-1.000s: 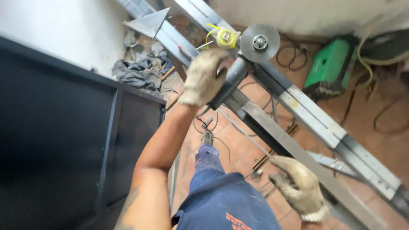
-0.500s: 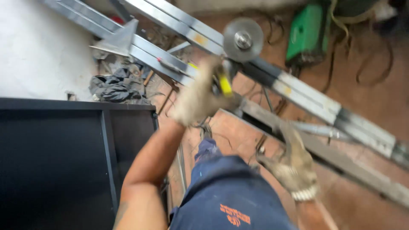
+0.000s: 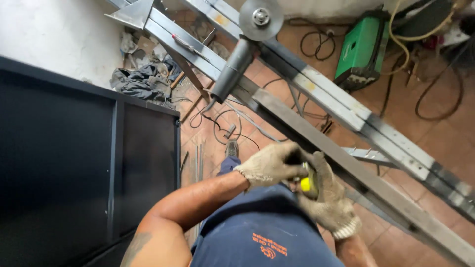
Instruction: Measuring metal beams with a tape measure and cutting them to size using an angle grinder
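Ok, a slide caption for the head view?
Gloved hands, left and right, grip a yellow tape measure; angle grinder rests on steel beams.

The one camera sits on my head and looks steeply down past my chest to the tiled floor (image 3: 425,128). My gloved hands (image 3: 297,173) sit close below centre, the steel beams (image 3: 346,118) cross diagonally just beyond them, and a dark panel (image 3: 64,163) fills the left. No second view shares the scene.
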